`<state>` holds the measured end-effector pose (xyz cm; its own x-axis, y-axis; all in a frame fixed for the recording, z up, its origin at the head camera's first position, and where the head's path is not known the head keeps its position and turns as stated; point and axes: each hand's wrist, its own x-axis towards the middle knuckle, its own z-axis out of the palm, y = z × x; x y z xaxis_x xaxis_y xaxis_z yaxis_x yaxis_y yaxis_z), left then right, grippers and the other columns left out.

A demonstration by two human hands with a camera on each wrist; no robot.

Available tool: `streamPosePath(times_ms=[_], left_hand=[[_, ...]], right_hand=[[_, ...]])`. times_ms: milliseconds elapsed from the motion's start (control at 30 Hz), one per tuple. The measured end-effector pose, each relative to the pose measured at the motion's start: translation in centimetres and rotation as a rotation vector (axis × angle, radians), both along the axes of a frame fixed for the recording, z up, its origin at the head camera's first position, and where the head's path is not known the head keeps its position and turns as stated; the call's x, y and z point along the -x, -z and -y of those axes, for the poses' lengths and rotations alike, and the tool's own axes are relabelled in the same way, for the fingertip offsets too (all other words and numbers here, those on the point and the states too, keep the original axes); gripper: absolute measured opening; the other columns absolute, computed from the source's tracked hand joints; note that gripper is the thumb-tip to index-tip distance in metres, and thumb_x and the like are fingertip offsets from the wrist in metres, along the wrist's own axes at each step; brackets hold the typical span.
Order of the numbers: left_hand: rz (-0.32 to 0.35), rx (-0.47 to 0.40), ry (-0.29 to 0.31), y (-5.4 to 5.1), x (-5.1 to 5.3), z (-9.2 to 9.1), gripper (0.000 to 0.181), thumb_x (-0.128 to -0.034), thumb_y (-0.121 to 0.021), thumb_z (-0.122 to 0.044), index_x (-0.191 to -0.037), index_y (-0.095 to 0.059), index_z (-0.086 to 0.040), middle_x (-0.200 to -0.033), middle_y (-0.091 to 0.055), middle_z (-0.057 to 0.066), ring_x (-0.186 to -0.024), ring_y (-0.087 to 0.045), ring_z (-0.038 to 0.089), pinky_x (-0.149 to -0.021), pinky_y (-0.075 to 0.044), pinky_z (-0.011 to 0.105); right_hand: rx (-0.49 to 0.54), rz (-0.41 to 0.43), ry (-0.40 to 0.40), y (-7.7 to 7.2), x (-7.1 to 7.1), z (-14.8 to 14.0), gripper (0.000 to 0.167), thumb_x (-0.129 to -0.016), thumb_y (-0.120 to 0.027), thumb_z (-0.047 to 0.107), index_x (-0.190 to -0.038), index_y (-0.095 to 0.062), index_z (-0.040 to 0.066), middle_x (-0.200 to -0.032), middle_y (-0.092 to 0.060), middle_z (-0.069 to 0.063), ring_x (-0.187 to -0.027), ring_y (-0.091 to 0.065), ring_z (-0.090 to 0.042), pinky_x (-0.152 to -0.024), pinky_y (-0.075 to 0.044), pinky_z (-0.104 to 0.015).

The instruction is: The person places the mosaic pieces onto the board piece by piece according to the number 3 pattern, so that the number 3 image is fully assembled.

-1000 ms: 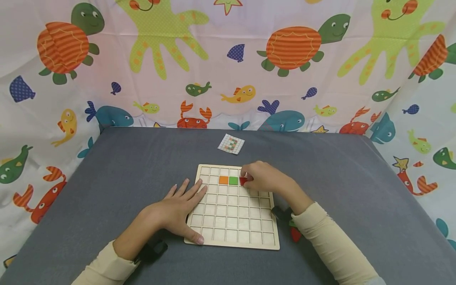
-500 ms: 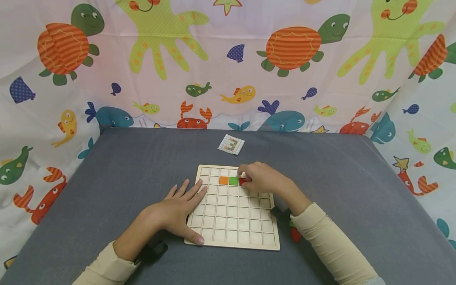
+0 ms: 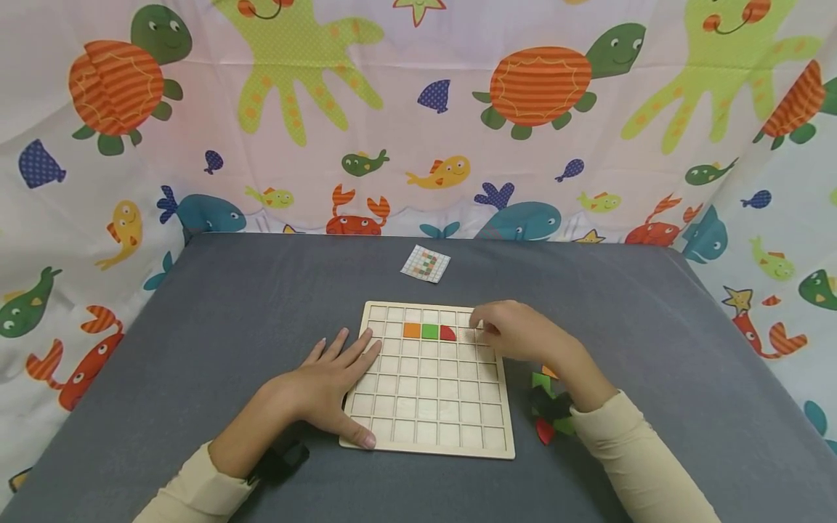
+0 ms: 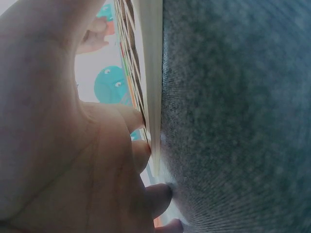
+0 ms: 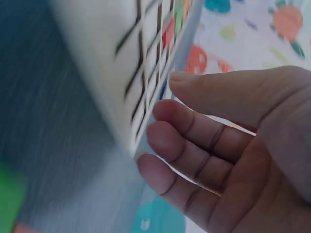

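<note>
My left hand (image 3: 320, 392) lies spread at the left side of a pale wooden grid board (image 3: 426, 411), fingertips and thumb resting on its rim. In the left wrist view the fingers (image 4: 140, 154) lie along the board's edge. An orange square tile (image 3: 412, 330), a green square tile (image 3: 429, 331) and a red tile with one rounded corner (image 3: 447, 333) sit side by side in the board's second row. Over the upper right corner hovers my right hand (image 3: 523, 334). The right wrist view shows its fingers (image 5: 167, 141) loosely bent, holding nothing.
Loose green (image 3: 541, 380), orange (image 3: 549, 371) and red pieces (image 3: 544, 431) lie right of the board, partly covered by the right wrist's camera (image 3: 548, 401). Behind the board lies a small card (image 3: 426, 264) with a coloured grid pattern. A printed curtain (image 3: 392, 131) surrounds the grey table.
My right hand has let go of the red tile and moved right, uncovering it and more of the loose pieces. My left hand has stayed in place.
</note>
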<state>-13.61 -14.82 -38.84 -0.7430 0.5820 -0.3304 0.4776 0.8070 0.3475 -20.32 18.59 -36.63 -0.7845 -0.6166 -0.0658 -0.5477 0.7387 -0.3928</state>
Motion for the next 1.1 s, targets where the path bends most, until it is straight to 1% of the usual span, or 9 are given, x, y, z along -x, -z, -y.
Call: streamPosePath(times_ms=[67,200,267,400,600,700,800,967,1100], left_hand=[[-0.001,0.002,-0.001,0.0,0.0,0.0,0.137,-0.0628,-0.071,-0.085,-0.163,-0.008,-0.016,-0.168,0.002,0.007,-0.150,0.007,0.040,-0.115,-0.002,0.064],[0.003,0.003,-0.002,0.0,-0.1,0.1,0.137,-0.0627,-0.071,-0.085,-0.163,-0.008,-0.016,-0.168,0.002,0.007,-0.150,0.007,0.040,-0.115,-0.002,0.065],[0.007,0.002,-0.002,0.1,-0.1,0.1,0.137,-0.0624,-0.071,-0.085,-0.163,-0.008,-0.016,-0.168,0.002,0.007,-0.150,0.007,0.040,-0.115,-0.001,0.065],[0.008,-0.001,0.001,0.2,-0.1,0.1,0.138,-0.0621,-0.071,-0.085,-0.163,-0.008,-0.016,-0.168,0.002,0.007,-0.150,0.007,0.040,-0.115,-0.001,0.065],[0.000,-0.005,-0.004,0.0,0.0,0.2,0.137,-0.0629,-0.071,-0.085,-0.163,-0.009,-0.016,-0.168,0.002,0.008,-0.150,0.008,0.041,-0.114,-0.001,0.065],[0.000,-0.004,-0.004,-0.1,0.1,0.2,0.137,-0.0631,-0.071,-0.084,-0.163,-0.008,-0.016,-0.168,0.002,0.008,-0.150,0.008,0.041,-0.114,-0.001,0.065],[0.006,-0.004,-0.002,-0.1,0.0,0.1,0.137,-0.0634,-0.072,-0.084,-0.163,-0.008,-0.015,-0.168,0.001,0.008,-0.150,0.008,0.041,-0.114,-0.001,0.065],[0.007,-0.003,-0.005,-0.1,-0.1,-0.1,0.137,-0.0631,-0.073,-0.083,-0.163,-0.009,-0.014,-0.168,0.001,0.009,-0.150,0.007,0.042,-0.114,-0.002,0.065],[0.003,-0.002,-0.005,0.0,-0.1,-0.1,0.137,-0.0629,-0.073,-0.083,-0.163,-0.010,-0.014,-0.168,0.001,0.008,-0.150,0.007,0.042,-0.114,-0.002,0.065]], right_hand=[[0.003,0.015,0.029,-0.2,-0.3,-1.7,0.015,-0.093,-0.066,0.000,-0.105,-0.072,0.006,-0.081,-0.062,0.003,-0.067,-0.052,-0.012,-0.061,-0.046,-0.032],[-0.022,0.038,0.072,-0.5,-0.9,-4.8,0.014,-0.090,-0.070,0.001,-0.103,-0.072,0.005,-0.086,-0.065,0.002,-0.074,-0.056,-0.013,-0.068,-0.051,-0.038],[-0.044,0.045,0.082,-0.6,-1.4,-6.0,0.013,-0.088,-0.072,0.002,-0.101,-0.072,0.005,-0.086,-0.065,0.003,-0.075,-0.057,-0.012,-0.068,-0.051,-0.038],[-0.088,0.072,0.089,-0.8,-2.4,-7.5,0.010,-0.086,-0.075,0.005,-0.092,-0.069,0.009,-0.076,-0.059,0.006,-0.068,-0.053,-0.010,-0.063,-0.048,-0.034],[-0.167,0.146,0.152,-1.1,-4.1,-7.1,0.017,-0.086,-0.079,0.023,-0.085,-0.065,0.014,-0.072,-0.057,0.008,-0.064,-0.052,-0.010,-0.058,-0.045,-0.032],[-0.202,0.135,0.175,-1.1,-4.8,-6.3,0.024,-0.086,-0.079,0.030,-0.080,-0.061,0.015,-0.068,-0.054,0.007,-0.060,-0.051,-0.010,-0.055,-0.043,-0.032],[-0.223,0.105,0.180,-0.9,-5.2,-5.6,0.027,-0.086,-0.079,0.028,-0.078,-0.056,0.015,-0.064,-0.051,0.006,-0.056,-0.049,-0.011,-0.052,-0.040,-0.032],[-0.224,0.072,0.180,-0.7,-5.5,-4.9,0.023,-0.082,-0.080,0.018,-0.081,-0.057,0.014,-0.065,-0.049,0.005,-0.056,-0.047,-0.012,-0.051,-0.038,-0.032],[-0.208,0.036,0.152,-0.6,-5.5,-4.9,0.023,-0.078,-0.079,0.009,-0.080,-0.057,0.015,-0.066,-0.048,0.005,-0.058,-0.046,-0.011,-0.051,-0.037,-0.031]])
